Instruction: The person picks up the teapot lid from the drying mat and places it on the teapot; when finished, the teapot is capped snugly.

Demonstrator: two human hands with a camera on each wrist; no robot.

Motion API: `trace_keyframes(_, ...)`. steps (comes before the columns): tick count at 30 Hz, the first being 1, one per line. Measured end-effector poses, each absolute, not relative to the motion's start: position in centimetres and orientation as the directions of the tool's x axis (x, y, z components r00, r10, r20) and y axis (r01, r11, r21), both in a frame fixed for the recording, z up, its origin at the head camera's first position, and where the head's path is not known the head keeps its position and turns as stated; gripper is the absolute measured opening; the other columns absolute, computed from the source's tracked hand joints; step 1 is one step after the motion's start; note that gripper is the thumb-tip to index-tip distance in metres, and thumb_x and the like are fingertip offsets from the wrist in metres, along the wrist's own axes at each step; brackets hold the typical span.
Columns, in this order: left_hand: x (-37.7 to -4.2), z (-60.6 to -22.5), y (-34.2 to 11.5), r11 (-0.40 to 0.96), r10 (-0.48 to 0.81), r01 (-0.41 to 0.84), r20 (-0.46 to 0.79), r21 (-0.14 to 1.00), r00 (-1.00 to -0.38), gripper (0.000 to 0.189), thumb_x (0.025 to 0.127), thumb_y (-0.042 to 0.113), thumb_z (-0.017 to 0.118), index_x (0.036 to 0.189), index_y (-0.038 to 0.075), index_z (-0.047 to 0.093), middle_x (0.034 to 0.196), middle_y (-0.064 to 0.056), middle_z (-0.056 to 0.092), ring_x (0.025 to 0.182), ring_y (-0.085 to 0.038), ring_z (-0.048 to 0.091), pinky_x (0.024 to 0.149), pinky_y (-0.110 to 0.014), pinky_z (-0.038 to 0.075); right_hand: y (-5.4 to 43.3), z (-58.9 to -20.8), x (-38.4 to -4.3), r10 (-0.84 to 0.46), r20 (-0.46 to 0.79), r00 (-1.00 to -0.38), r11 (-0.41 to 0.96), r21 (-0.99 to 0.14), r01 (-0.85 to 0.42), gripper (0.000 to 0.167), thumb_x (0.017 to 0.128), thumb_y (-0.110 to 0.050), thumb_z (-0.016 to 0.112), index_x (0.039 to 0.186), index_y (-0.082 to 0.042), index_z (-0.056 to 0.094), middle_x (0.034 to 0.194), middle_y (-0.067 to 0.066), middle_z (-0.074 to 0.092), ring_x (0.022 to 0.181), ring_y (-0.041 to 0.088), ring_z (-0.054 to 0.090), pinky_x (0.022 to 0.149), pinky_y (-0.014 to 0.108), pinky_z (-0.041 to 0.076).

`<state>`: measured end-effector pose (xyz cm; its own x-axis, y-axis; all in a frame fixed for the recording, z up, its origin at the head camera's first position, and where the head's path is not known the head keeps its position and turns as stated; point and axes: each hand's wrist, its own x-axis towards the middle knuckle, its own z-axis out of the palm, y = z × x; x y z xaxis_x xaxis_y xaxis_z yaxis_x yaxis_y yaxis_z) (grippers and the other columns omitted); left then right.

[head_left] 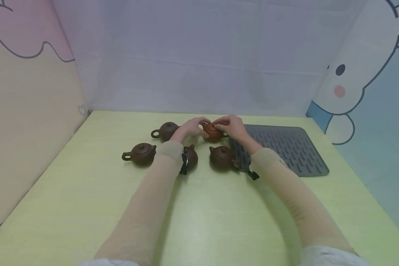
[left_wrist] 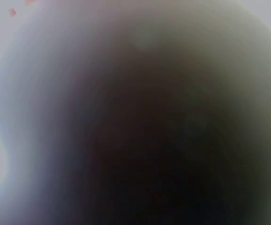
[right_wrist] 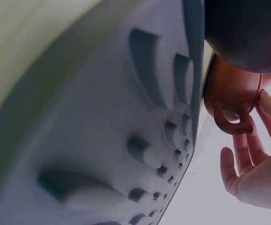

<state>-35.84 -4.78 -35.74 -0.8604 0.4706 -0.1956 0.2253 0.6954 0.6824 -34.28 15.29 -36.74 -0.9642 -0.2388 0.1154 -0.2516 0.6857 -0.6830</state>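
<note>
A reddish-brown clay teapot (head_left: 214, 136) stands at the back, its spout to the left and its handle to the right. My left hand (head_left: 193, 128) curves round its spout side, thumb at the front and fingers behind. From above, my right hand (head_left: 233, 127) pinches the lid (head_left: 211, 126) with thumb and fingertips. The right wrist view shows the teapot (right_wrist: 231, 86) from its handle side, with my right hand (right_wrist: 262, 173) at the lid and other fingers spread behind the handle. Everything in the left wrist view is a dark blur.
Dark brown teapots (head_left: 221, 159) (head_left: 190, 158) (head_left: 142, 155) (head_left: 168, 131) stand around the hands, the middle one partly behind my left sleeve. A grey ridged mat (head_left: 286, 147) lies at the right, under my right forearm. Fabric walls border the yellow-green table (head_left: 212, 214).
</note>
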Motion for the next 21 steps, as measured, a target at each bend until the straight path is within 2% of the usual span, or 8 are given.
trace_keyframes(5, -35.7, -35.6, -4.7, 0.695, 0.474, 0.229, -0.195, 0.682, -0.859, 0.066, 0.090, 0.016, 0.070, 0.149, 0.016, 0.041, 0.152, -0.013, 0.044, 0.143, -0.031, 0.039, 0.118, -0.048, 0.033, 15.4, -36.7, -34.2, -0.244, 0.128, -0.961, 0.682, -0.682, -0.264, 0.028, 0.097, -0.025, 0.065, 0.122, -0.014, 0.071, 0.118, 0.012, 0.071, 0.099, 0.027, 0.069, 0.078, 0.043, 0.060)
trace_keyframes(8, -35.6, -35.5, -4.9, 0.692, 0.478, 0.225, -0.201, 0.686, -0.855, 0.071, 0.090, 0.015, 0.070, 0.152, 0.013, 0.036, 0.154, -0.014, 0.042, 0.144, -0.033, 0.037, 0.119, -0.048, 0.033, 15.6, -36.7, -34.1, -0.255, 0.139, -0.957, 0.707, -0.648, -0.283, 0.034, 0.096, -0.026, 0.066, 0.127, -0.012, 0.068, 0.121, 0.014, 0.069, 0.104, 0.029, 0.067, 0.081, 0.043, 0.059)
trace_keyframes(16, -35.0, -33.2, -5.6, 0.693, 0.489, 0.293, -0.130, 0.659, -0.863, 0.073, 0.093, 0.025, 0.067, 0.155, 0.011, 0.030, 0.159, -0.015, 0.035, 0.147, -0.035, 0.034, 0.117, -0.050, 0.035, 17.2, -35.6, -32.9, -0.262, 0.190, -0.946, 0.732, -0.600, -0.323, 0.046, 0.095, -0.030, 0.067, 0.137, -0.013, 0.060, 0.143, 0.011, 0.058, 0.128, 0.034, 0.055, 0.100, 0.051, 0.051)
trace_keyframes(21, -33.8, -30.9, -6.6, 0.696, 0.536, 0.430, -0.019, 0.575, -0.844, 0.072, 0.097, 0.039, 0.060, 0.156, 0.013, 0.028, 0.162, -0.012, 0.030, 0.151, -0.031, 0.027, 0.122, -0.049, 0.027, 18.8, -34.0, -31.1, -0.295, 0.275, -0.915, 0.793, -0.464, -0.395, 0.053, 0.095, -0.034, 0.066, 0.143, -0.017, 0.053, 0.149, 0.010, 0.052, 0.139, 0.032, 0.045, 0.113, 0.053, 0.039)
